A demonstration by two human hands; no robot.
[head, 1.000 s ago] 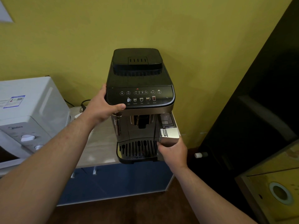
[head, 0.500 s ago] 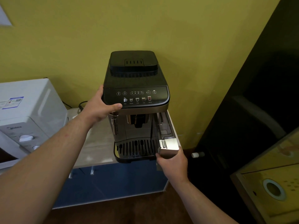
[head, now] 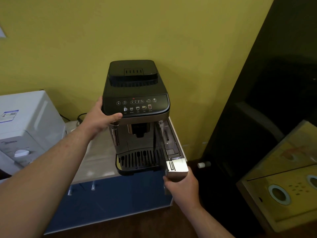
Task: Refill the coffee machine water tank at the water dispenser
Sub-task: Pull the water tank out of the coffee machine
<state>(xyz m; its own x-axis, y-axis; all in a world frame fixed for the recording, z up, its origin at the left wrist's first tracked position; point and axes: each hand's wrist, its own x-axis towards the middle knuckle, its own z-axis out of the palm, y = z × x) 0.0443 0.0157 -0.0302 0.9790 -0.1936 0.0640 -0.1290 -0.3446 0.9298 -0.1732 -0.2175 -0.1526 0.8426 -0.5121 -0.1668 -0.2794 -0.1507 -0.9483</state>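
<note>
A black and silver coffee machine [head: 137,93] stands on a low cabinet against the yellow wall. My left hand [head: 99,117] grips its upper left corner, thumb along the front edge under the control panel. The clear water tank [head: 169,143] with a silver front panel sticks well out of the machine's right side toward me. My right hand [head: 183,186] holds that silver front from below. No water dispenser can be seen.
A white microwave [head: 25,127] sits to the left on the grey cabinet top [head: 96,158], above blue cabinet doors [head: 109,198]. A dark glass cabinet [head: 274,117] stands at right, and a wooden box [head: 283,194] with round holes at lower right.
My right hand has drawn the water tank further out of the machine toward me. My left hand has stayed on the machine's corner.
</note>
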